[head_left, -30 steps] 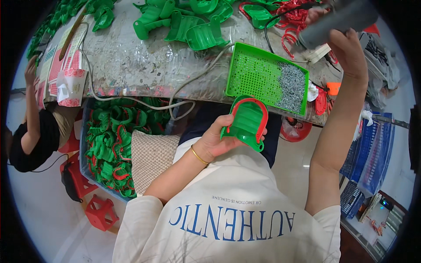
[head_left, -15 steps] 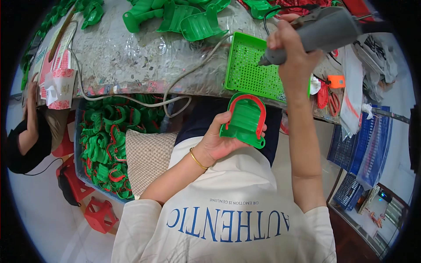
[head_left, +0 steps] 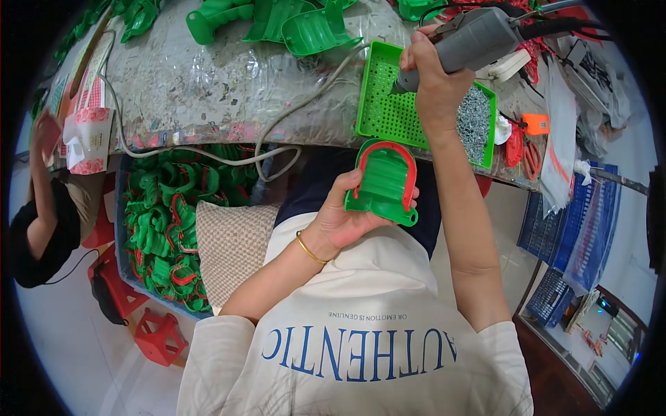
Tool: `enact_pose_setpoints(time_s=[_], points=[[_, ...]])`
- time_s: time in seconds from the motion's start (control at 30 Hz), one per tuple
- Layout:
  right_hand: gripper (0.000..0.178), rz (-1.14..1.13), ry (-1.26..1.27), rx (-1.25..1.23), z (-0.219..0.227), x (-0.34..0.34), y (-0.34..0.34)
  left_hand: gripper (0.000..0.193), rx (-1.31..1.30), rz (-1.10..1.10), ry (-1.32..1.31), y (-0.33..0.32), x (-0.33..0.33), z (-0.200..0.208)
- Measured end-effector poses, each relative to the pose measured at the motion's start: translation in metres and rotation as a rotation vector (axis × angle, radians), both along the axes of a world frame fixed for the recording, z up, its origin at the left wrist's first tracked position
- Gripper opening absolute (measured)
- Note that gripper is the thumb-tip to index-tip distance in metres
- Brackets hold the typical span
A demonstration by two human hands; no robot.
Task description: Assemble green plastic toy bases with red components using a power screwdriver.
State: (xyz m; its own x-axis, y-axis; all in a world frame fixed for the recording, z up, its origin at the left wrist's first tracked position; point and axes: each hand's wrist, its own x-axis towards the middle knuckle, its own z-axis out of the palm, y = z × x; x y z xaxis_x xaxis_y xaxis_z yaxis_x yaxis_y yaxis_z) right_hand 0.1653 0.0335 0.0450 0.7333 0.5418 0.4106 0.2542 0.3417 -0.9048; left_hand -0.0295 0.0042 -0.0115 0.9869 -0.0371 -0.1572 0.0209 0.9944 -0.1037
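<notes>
The table is spreading across the top, wrapped in crinkled clear film, with loose green shells lying on it and a bin of more shells sitting below its edge on the person's left. On the table's near edge the green tray is resting, perforated, with a heap of small screws piled at its right end. The right hand is closing fully round the grey driver, whose long axis is slanting down and left so that its tip is pointing into the tray, left of the screws. The left hand is sitting lower and nearer the body, over the lap, cupping the part from below with the thumb across its near edge. That part, a green U-shaped shell with a red rim, is lying just below the driver's tip, open face up and arch toward the table.
</notes>
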Motion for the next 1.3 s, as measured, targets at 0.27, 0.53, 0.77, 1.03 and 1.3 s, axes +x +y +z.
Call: enact_pose_setpoints(time_s=[0.27,0.53,0.77,1.03,1.3], points=[[0.012,0.009,0.048,0.05,-0.003,-0.002,0.001,0.074,-0.03,0.016,0.023,0.001,0.0,0.0],[0.012,0.009,0.037,0.066,-0.004,-0.002,0.002,0.071,-0.046,0.02,0.024,0.002,0.0,-0.001],[0.013,0.072,0.11,0.209,0.03,-0.003,-0.011,0.068,-0.027,0.032,0.026,0.003,0.0,-0.003],[0.016,0.151,0.208,0.117,0.059,-0.049,-0.046,0.069,-0.044,0.045,0.002,-0.001,-0.001,-0.003],[0.018,0.148,0.191,0.102,0.05,-0.053,-0.051,0.072,0.006,0.052,0.023,-0.002,-0.001,0.002]])
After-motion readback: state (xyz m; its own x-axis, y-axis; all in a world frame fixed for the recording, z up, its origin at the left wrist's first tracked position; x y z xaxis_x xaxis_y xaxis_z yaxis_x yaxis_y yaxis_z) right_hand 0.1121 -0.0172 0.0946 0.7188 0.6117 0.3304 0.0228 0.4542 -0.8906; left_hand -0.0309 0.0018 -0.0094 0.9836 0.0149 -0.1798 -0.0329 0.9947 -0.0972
